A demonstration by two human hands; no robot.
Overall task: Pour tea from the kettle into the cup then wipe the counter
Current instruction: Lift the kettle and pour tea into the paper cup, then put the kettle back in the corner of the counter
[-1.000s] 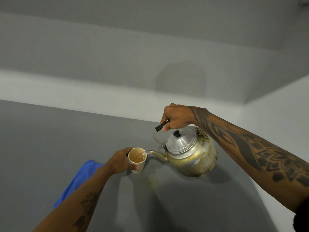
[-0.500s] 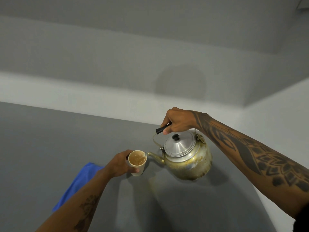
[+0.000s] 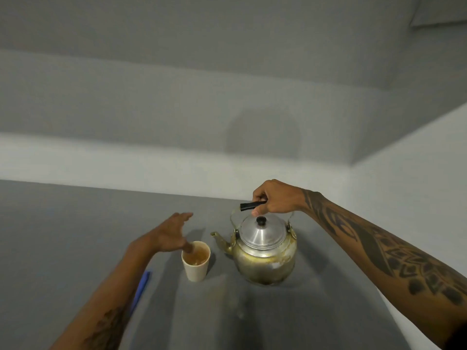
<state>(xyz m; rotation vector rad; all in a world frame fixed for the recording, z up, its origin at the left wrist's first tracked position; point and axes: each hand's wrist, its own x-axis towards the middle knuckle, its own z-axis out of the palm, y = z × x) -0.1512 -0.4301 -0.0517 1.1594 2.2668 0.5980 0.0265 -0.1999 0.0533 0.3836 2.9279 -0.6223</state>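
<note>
A tarnished metal kettle (image 3: 265,258) with a silver lid stands upright on the grey counter (image 3: 63,236), spout pointing left. My right hand (image 3: 275,198) is shut on its black handle above the lid. Left of the spout stands a pale paper cup (image 3: 195,267) filled with brown tea. My left hand (image 3: 168,234) hovers just above and left of the cup, fingers spread, holding nothing; its thumb overlaps the cup's rim. A blue cloth (image 3: 142,286) lies on the counter, mostly hidden behind my left forearm.
A pale wall band runs along the counter's far edge, and a white wall closes off the right side. Faint wet smears mark the counter (image 3: 227,299) in front of the cup and kettle.
The kettle went from tilted and pouring to upright on the counter. My left hand let go of the cup and lifted with fingers spread. The camera view shifted, hiding most of the cloth.
</note>
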